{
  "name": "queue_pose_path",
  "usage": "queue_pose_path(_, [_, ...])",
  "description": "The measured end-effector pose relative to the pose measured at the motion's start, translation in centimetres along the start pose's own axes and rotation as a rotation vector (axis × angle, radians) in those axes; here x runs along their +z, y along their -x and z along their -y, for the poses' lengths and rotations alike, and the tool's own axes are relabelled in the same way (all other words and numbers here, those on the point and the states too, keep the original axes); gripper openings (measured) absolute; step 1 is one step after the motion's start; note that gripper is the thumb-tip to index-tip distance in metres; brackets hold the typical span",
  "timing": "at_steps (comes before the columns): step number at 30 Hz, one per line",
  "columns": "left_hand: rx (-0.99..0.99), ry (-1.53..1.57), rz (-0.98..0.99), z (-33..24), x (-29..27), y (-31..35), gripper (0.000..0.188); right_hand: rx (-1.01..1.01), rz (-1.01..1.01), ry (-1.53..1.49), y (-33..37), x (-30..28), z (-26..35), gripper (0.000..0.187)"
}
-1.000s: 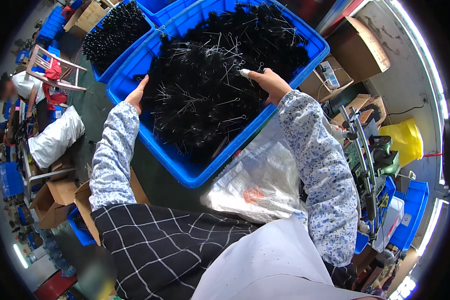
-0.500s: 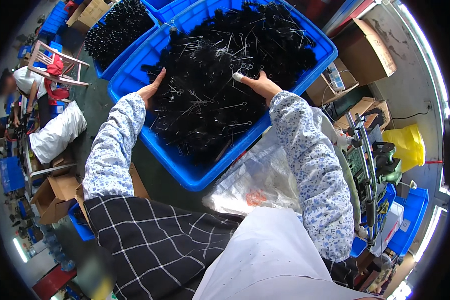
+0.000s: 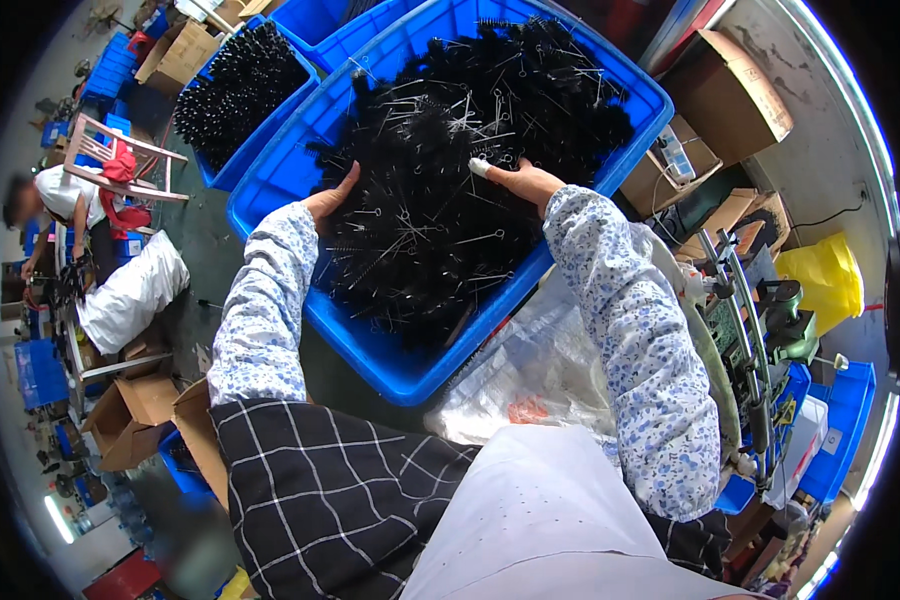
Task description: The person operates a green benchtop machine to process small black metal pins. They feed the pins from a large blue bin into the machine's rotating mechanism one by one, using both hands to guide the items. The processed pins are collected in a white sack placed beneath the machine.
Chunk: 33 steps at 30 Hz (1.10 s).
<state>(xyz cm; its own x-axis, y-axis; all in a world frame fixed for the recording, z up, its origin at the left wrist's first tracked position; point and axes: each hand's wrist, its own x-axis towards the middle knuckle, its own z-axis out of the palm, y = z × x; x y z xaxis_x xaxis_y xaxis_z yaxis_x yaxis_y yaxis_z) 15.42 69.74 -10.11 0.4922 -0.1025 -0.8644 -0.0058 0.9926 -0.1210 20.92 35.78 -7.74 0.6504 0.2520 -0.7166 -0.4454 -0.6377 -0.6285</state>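
Note:
A big blue plastic tub (image 3: 375, 375) in front of me holds a tangled heap of black twisted-wire brushes (image 3: 440, 215) with thin metal stems and looped ends. My left hand (image 3: 334, 196) is at the heap's left side, its thumb sticking up. Across from it, my right hand (image 3: 526, 184) presses in from the right, with a white covering on its thumb tip. Between them the two hands clasp a mass of brushes. Apart from the thumbs, most of my fingers are buried in the black bristles.
Behind the tub's left side stands a smaller blue bin (image 3: 232, 115) of upright brushes. A silvery plastic sack (image 3: 540, 370) lies below the tub. To the right are cardboard boxes (image 3: 735, 100), a green machine (image 3: 785, 320) and a yellow bag (image 3: 820, 280). A person (image 3: 80, 205) works at far left.
My left hand has moved right and slightly down, closer to my right hand. The brushes between the hands have shifted. The whole view has also moved a little.

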Motion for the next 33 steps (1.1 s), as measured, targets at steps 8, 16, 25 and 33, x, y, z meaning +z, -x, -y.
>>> queue_pose_path(8, [-0.07, -0.131, 0.176, -8.7, -3.2, -9.3, 0.057, -0.039, 0.033, 0.139, -1.8, 0.1, -0.6, 0.12])
queue_pose_path(16, [-0.191, 0.214, 0.118, -1.3, -1.7, -5.1, 0.065, 0.03, 0.006, -0.003, -2.1, 0.1, -2.1, 0.087])
queue_pose_path(25, [-0.015, -0.465, 0.152, 1.0, -0.8, -4.1, 0.068, 0.023, 0.114, -0.257, -4.0, 0.2, -2.4, 0.07])
queue_pose_path(33, [0.096, -0.627, 0.182, 1.9, -0.2, -3.4, 0.069, -0.031, 0.315, -0.425, -5.1, -0.8, -4.2, 0.078])
